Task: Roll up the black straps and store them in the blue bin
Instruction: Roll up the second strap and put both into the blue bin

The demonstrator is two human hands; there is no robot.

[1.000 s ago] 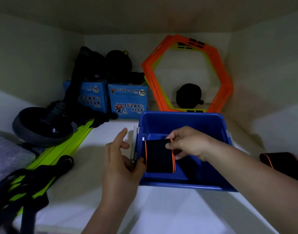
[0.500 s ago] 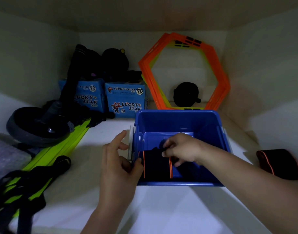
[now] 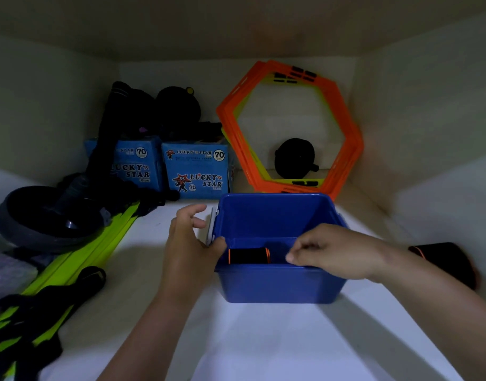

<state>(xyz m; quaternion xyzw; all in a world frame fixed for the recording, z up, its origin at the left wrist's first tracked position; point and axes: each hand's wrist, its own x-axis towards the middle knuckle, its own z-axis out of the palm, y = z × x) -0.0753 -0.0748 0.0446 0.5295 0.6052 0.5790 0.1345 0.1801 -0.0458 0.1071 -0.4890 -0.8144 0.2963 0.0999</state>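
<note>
The blue bin stands on the white shelf in the middle of the view. A rolled black strap with orange edges lies inside it at the near left corner. My left hand rests against the bin's left rim, thumb on the edge, fingers spread. My right hand hovers over the bin's near right rim, fingers loosely curled and holding nothing, just right of the roll. A second black strap with an orange edge lies on the shelf to the right, partly behind my right forearm.
Orange and yellow hexagon rings lean on the back wall. Two blue Lucky Star boxes stand behind the bin. A black wheel, yellow-green bars and dark straps crowd the left side.
My right hand has let go of the rolled strap, which now lies low in the bin, and has drawn back to the right. The left hand stays at the bin's left rim.
</note>
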